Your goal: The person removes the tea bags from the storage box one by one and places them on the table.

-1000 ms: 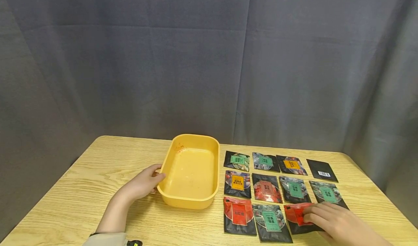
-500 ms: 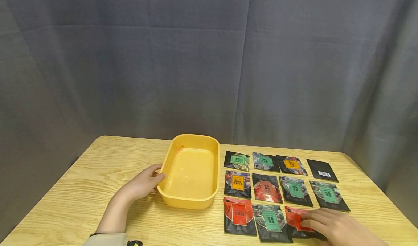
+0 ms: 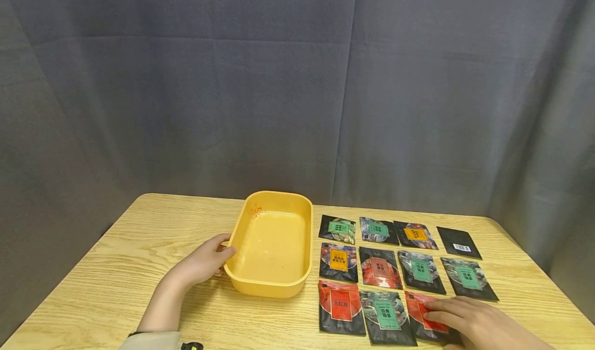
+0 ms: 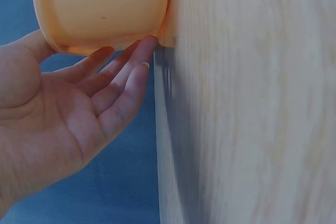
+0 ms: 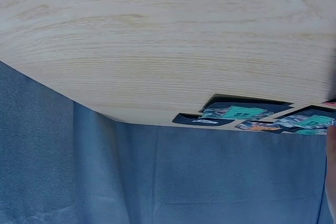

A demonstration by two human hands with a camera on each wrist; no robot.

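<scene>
In the head view my left hand (image 3: 204, 259) holds the left rim of a yellow plastic tub (image 3: 304, 280), thumb over the edge and fingers below it. The left wrist view shows those fingers (image 4: 123, 80) touching the tub's outer wall (image 4: 105, 9). At the front right, my right hand (image 3: 469, 319) rests its fingertips on a red and black packet (image 3: 420, 314), partly covering it. The packet lies flat on the table. In the right wrist view just a sliver of the right hand (image 5: 331, 166) shows at the edge.
Several flat packets lie in rough rows to the tub's right, among them a green-labelled packet (image 3: 387, 316) and a red one (image 3: 341, 308). A plain black packet (image 3: 459, 242) with a white sticker lies at the back right. A grey curtain (image 3: 279, 107) hangs behind the wooden table (image 3: 139, 247).
My right hand has shifted slightly left and toward me, and the red packet beneath it has turned and slid a little. The left hand and tub have stayed put.
</scene>
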